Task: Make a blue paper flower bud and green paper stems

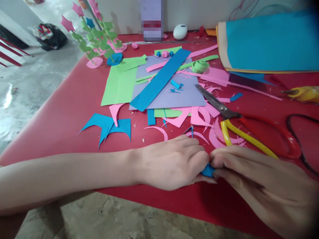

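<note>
A small folded piece of blue paper (207, 170) shows between my two hands, over the front part of the red table (74, 139). My left hand (174, 162) comes in from the left with its fingers curled and pinches one side of the paper. From the right, my right hand (259, 182) grips the other side between thumb and fingertips. Most of the piece is hidden behind the fingers. Just beyond my right hand lie scissors (224, 109) with red and yellow handles, their blades pointing away to the left. Pink paper offcuts (180, 118) are scattered beyond my left hand.
Blue offcuts (117, 129) lie left of the purple sheet (171, 98), which bears a blue strip (160, 79). Paper star flowers (99, 41) stand at the back left. A glue gun (304, 94) and a stack of coloured paper (269, 43) are on the right.
</note>
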`<state>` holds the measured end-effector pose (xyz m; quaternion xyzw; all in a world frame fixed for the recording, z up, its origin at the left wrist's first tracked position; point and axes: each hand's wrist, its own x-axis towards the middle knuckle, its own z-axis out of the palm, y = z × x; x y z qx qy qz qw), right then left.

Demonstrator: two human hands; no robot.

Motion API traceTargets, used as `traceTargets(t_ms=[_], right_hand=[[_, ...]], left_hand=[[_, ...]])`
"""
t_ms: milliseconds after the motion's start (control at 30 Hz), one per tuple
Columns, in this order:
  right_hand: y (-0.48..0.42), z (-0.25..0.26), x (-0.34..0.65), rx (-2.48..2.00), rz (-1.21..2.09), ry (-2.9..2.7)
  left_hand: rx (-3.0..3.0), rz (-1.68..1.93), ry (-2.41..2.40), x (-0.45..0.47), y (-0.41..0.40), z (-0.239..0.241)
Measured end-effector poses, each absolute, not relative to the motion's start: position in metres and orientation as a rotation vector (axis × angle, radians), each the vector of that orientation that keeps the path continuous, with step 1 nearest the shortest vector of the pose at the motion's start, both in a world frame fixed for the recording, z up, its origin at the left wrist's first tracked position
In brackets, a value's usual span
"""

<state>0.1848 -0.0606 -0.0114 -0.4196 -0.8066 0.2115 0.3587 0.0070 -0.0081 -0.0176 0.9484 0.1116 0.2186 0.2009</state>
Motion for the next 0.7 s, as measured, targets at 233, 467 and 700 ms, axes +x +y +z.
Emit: traceTargets(t_ms=[233, 467, 700], right_hand=[[-0.059, -0.017, 0.187, -1.083, 0.555, -2.094], [-0.059, -0.015, 0.194, -1.231, 0.424, -1.974], [-0.056, -0.014, 0.198, -1.257, 0.339, -2.004]], left_hand=[[2.624, 0.579, 0.279, 0.006, -0.006, -0.017], [2.535, 0.581, 0.507, 0.004, 0.000, -0.009], [2.621, 0.641, 0.524, 0.003, -0.003, -0.010]])
